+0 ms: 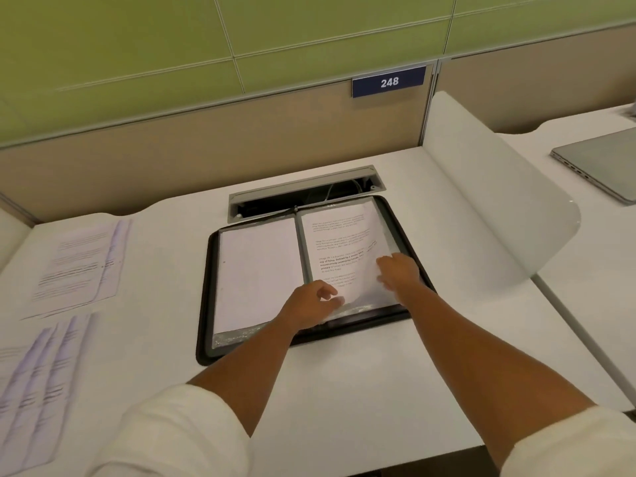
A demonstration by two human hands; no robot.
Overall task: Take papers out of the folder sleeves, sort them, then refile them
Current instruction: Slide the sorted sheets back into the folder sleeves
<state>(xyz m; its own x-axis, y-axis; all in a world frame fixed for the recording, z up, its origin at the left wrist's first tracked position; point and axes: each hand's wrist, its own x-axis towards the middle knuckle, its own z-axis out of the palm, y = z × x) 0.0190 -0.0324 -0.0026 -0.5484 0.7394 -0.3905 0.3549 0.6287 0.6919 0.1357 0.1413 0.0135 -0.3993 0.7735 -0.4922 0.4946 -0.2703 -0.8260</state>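
Note:
A black folder (206, 304) lies open on the white desk, with a clear sleeve on each side. The left sleeve holds a blank-looking white sheet (256, 270). On the right side a printed paper (339, 242) curls up at its lower right edge. My right hand (395, 271) rests on that curled edge, fingers bent over it. My left hand (315, 301) pinches the bottom edge of the same page or its sleeve; which of the two is unclear.
Two loose printed sheets lie on the desk to the left, one farther (82, 263) and one nearer (38, 383). A cable tray slot (303, 191) sits behind the folder. A frosted divider (492, 201) stands to the right, with a closed laptop (602, 163) beyond it.

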